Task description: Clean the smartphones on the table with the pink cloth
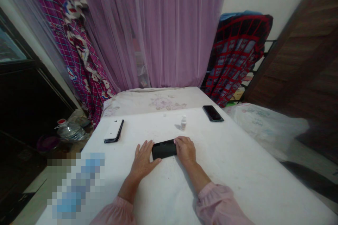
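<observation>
A black smartphone (165, 149) lies flat on the white-covered table between my hands. My left hand (142, 158) rests at its left end, fingers stretched and spread, with the thumb by the near corner and the index finger by the far corner. Over the right end, my right hand (186, 149) is closed, its curled fingers on the phone's edge. A small pinkish spot shows at those fingertips; I cannot tell if it is a nail or an object. Beyond the phone stands a small white bottle (183, 123), apart from both hands.
At the left lies a stack of phones (113, 130), a white one on top. Another dark phone (212, 113) is at the back right. A blurred blue patch (79, 186) covers the table's left edge. Purple curtains (171, 31) hang behind; a plastic jug (70, 130) stands left.
</observation>
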Available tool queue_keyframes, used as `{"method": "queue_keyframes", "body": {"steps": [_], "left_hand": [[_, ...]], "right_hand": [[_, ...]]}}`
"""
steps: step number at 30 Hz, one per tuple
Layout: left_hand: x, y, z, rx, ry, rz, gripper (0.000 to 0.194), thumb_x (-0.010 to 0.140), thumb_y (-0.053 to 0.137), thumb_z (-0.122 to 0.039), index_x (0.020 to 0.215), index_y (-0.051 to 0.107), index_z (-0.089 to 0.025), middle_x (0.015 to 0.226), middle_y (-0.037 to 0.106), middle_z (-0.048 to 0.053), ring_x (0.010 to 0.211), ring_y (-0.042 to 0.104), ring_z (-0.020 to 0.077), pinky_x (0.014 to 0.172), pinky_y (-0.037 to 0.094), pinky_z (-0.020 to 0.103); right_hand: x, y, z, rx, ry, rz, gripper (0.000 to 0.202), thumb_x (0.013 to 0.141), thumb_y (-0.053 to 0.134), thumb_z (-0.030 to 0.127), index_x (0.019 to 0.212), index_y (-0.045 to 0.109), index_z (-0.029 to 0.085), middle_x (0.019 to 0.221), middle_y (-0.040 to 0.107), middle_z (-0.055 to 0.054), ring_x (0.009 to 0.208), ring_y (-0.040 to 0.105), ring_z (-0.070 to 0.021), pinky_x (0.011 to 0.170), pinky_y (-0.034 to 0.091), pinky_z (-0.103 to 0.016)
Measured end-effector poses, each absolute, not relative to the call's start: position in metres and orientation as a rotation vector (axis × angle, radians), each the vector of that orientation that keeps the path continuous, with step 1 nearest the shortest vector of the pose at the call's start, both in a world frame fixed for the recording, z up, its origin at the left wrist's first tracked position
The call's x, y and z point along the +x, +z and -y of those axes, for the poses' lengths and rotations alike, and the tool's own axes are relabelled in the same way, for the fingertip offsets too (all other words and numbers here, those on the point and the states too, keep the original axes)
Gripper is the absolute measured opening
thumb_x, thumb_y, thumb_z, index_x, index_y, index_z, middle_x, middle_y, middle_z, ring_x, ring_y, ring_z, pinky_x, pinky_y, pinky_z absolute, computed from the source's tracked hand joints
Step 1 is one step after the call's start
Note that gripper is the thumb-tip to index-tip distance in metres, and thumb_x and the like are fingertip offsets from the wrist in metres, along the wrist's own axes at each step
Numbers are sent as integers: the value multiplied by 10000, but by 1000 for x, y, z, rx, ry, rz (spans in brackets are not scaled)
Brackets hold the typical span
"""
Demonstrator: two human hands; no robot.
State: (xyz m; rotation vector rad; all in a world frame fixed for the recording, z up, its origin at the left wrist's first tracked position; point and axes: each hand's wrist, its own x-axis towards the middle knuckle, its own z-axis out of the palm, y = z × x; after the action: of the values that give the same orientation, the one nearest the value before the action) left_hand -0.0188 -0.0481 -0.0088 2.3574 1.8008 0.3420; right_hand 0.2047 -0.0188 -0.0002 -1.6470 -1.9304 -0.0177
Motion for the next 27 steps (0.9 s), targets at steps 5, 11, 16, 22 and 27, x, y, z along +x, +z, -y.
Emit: {"method": "queue_keyframes", "body": {"steps": [5, 11, 16, 22, 27], "left_hand": [[-12, -5, 42, 2367, 294, -1786, 684, 829, 574, -441, 1426, 371, -178, 1528, 356, 114, 1437, 254, 290, 1167, 122, 558], [-5, 0, 37, 2391, 268, -1739, 670, 825, 586, -473, 1407, 404, -197, 1525, 362, 121, 1437, 250, 303, 1161, 114, 574], [-8, 0, 37, 2369, 233, -1716, 686, 847, 562, -502, 1432, 367, -202, 1540, 336, 108, 1448, 218, 296, 1167, 93, 565], [-12, -8, 34, 2410, 281, -1651, 691, 853, 556, -504, 1444, 342, -217, 1539, 341, 109, 1444, 229, 299, 1166, 91, 563], [-13, -7, 32, 2414, 280, -1613, 696, 851, 567, -480, 1447, 335, -207, 1538, 336, 119, 1442, 234, 296, 1164, 104, 571]], "right_hand": [[174, 3, 22, -1546, 35, 2070, 193, 892, 554, 161, 868, 725, 247, 942, 699, -34, 887, 546, -187, 757, 370, -306], [164, 0, 24, -1445, 71, 2151, 177, 899, 573, 190, 910, 728, 274, 949, 710, -14, 891, 551, -180, 760, 376, -292], [205, 4, 19, -1625, 70, 2008, 219, 905, 539, 182, 906, 738, 273, 978, 717, -8, 895, 554, -180, 784, 403, -278], [206, 8, 16, -1687, 27, 1992, 225, 899, 531, 161, 906, 737, 252, 982, 717, -25, 891, 560, -184, 788, 417, -283], [166, 11, 19, -1521, 65, 2137, 207, 894, 548, 154, 877, 729, 253, 940, 721, -13, 878, 561, -184, 774, 410, -293]]}}
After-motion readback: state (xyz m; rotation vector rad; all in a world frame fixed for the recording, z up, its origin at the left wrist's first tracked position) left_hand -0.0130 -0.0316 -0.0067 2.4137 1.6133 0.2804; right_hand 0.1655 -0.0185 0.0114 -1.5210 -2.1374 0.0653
